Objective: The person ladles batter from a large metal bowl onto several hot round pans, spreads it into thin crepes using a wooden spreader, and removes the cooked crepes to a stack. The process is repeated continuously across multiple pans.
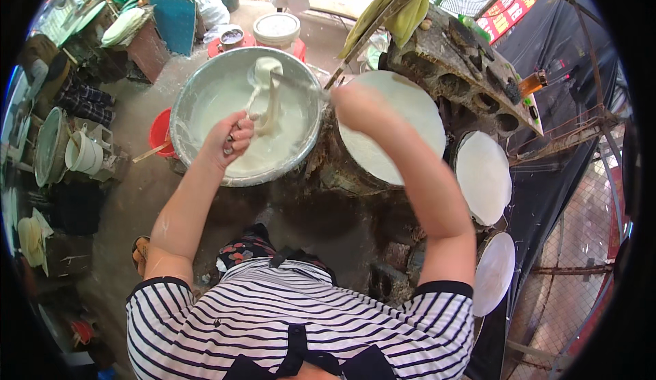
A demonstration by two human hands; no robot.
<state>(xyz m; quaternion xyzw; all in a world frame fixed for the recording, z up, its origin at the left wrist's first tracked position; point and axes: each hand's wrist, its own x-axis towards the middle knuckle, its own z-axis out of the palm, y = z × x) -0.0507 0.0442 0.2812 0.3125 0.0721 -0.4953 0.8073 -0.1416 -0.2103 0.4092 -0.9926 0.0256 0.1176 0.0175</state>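
A wide metal basin [179,134] full of white batter [219,93] stands in front of me. My left hand [236,137] is closed over its near side, round the thin handle of a batter-coated ladle [265,71]. Thick batter hangs from the ladle in a strand down to the surface. My right hand [355,110], smeared by motion, is closed round a flat, blade-like scraper [304,86] whose far end meets the ladle. Beneath the right hand lies a large round white-covered surface [403,124], to the right of the basin.
Two smaller round white surfaces [483,178] run down the right side. A stained stove-like ledge [471,72] and a yellow cloth [410,11] on a slanted bar are at the far right. A red bucket [160,132] and a white lidded tub [277,30] stand near the basin.
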